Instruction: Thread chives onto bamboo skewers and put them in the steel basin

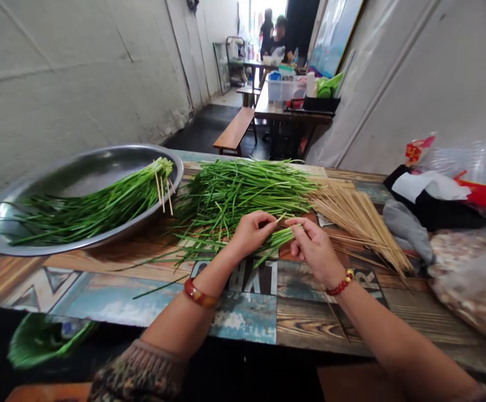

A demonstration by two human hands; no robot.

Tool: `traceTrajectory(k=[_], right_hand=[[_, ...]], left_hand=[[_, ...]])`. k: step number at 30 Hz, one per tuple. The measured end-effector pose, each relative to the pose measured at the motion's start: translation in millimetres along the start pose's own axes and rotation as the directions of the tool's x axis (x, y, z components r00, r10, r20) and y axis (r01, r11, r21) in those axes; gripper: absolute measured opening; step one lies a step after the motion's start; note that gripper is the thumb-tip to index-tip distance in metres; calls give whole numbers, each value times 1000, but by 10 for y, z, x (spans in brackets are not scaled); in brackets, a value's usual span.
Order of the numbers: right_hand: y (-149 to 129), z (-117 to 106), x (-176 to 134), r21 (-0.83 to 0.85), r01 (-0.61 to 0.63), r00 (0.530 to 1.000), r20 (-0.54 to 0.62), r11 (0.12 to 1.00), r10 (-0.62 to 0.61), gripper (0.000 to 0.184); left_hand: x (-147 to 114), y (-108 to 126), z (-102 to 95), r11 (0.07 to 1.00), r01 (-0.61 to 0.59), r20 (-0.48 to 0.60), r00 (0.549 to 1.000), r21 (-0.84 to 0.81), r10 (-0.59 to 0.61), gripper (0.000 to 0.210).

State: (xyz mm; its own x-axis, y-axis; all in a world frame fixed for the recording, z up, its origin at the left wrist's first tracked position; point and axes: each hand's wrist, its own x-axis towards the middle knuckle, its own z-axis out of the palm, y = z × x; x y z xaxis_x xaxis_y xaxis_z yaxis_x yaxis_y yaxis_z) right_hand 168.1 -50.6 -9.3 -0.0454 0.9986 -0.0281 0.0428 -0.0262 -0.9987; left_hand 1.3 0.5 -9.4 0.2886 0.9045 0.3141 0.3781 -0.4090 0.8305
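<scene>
In the middle of the table my left hand (253,230) is closed in a pinch on the pale end of a chive. Close beside it, my right hand (313,250) grips a small bunch of chives (279,240) by their light ends, fingers and thumb pressed together. Whether a skewer is also in that hand I cannot tell. Just beyond both hands lies a large pile of loose green chives (251,187). To the right of the pile, thin wooden skewers (360,218) are fanned out, with several single ones reaching toward my right wrist.
A metal basin (109,239) at the left holds skewered chives (100,204). Plastic bags (469,279) and a black cloth-like item (427,209) crowd the right side. Farther back are a bench (235,129), another table with a plastic bin (282,89), and two people.
</scene>
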Motion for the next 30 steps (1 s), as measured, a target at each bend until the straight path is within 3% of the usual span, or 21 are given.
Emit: traceTrajectory(k=[10, 17, 30], right_hand=[[126, -24, 48, -156, 111, 993, 46, 981, -105, 29], [139, -29, 51, -159, 99, 995, 10, 982, -98, 30], [175, -5, 57, -137, 84, 996, 2, 987, -85, 28]], left_hand=[[-19, 65, 19, 1000, -14, 7, 1000, 14, 14, 11], [-23, 115, 38, 999, -31, 53, 998, 21, 30, 12], [-29, 139, 30, 999, -47, 23, 999, 18, 47, 14]])
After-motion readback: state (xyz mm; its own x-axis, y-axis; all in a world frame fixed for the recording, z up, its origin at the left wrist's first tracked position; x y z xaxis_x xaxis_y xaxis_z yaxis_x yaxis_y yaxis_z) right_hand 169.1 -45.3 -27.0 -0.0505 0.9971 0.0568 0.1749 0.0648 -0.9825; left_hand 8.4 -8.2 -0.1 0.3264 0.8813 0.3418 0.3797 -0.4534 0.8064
